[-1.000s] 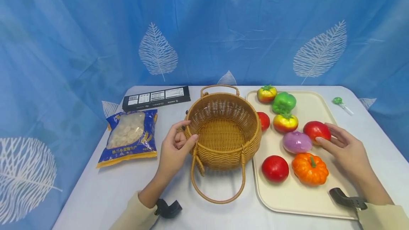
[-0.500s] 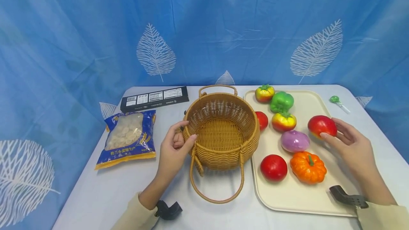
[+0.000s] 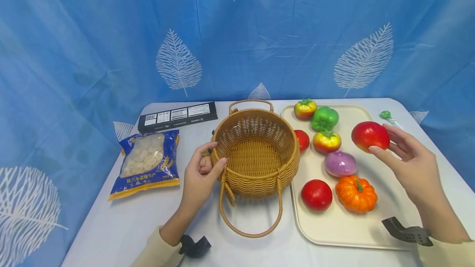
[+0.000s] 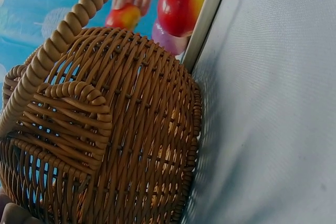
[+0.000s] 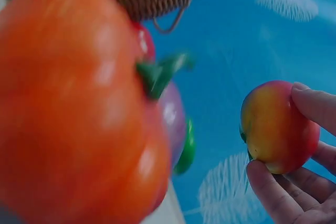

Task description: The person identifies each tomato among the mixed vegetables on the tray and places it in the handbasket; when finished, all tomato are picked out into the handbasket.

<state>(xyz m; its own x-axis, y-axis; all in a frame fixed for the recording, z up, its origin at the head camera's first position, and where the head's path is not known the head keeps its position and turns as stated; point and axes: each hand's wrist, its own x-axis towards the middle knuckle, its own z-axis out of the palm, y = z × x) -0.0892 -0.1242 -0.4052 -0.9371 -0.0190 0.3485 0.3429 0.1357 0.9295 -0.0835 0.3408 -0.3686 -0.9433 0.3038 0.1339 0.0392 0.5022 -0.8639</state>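
My left hand (image 3: pixel 202 170) grips the left rim of a brown wicker basket (image 3: pixel 256 186), thumb near the inside edge. Nothing lies on the basket's woven floor. The front handle of the basket hangs down onto the table. My right hand (image 3: pixel 413 162) holds a red apple (image 3: pixel 369 136) between thumb and fingers, lifted above the cream tray (image 3: pixel 345 234). In the right wrist view the apple (image 5: pixel 278 127) shows a yellow side and a bit of green. Below it on the tray are a purple onion-like vegetable (image 3: pixel 340 164) and an orange pumpkin (image 3: pixel 357 195).
Also on the tray are a red fruit (image 3: pixel 316 195), another red one (image 3: pixel 302 140), a green bell pepper (image 3: pixel 325 118) and two red-yellow tomatoes (image 3: pixel 327 141). A blue food bag (image 3: pixel 146 164) and a black box (image 3: pixel 178 117) lie left. A green lollipop (image 3: pixel 386 114) lies back right.
My right hand has raised the red apple off the tray, away from the purple vegetable, moving it slightly right and then up. My left hand stays on the basket rim.
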